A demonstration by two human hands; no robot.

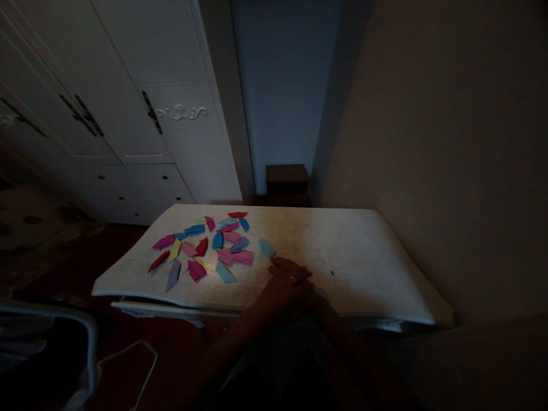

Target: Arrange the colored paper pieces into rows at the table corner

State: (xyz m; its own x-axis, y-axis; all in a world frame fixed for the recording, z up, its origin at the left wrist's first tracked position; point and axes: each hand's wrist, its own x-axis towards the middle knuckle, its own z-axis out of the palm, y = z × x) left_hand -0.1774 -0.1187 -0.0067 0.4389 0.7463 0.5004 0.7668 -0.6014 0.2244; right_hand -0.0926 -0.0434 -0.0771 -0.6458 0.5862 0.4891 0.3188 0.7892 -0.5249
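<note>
My left hand (282, 285), with a ring on one finger, lies over my right hand (311, 298) at the table's front edge. Its fingers look bent and wrapped over the right hand; the right hand's fingers are mostly hidden in the dark overlap. No object shows in either hand. Just beyond the fingertips lies a light blue folded paper piece (267, 248). To its left, several folded paper pieces in pink, red, blue, yellow and purple are spread out, among them a magenta piece (196, 270), a purple piece (173, 275) and another light blue piece (225, 272).
The white table (351, 245) has a small dark speck (332, 273) on its right half. A white wardrobe (171, 74) stands behind at left, a wall (449, 142) runs along the right. A small brown cabinet (287, 178) is beyond the table, a metal-framed chair (89, 337) at lower left.
</note>
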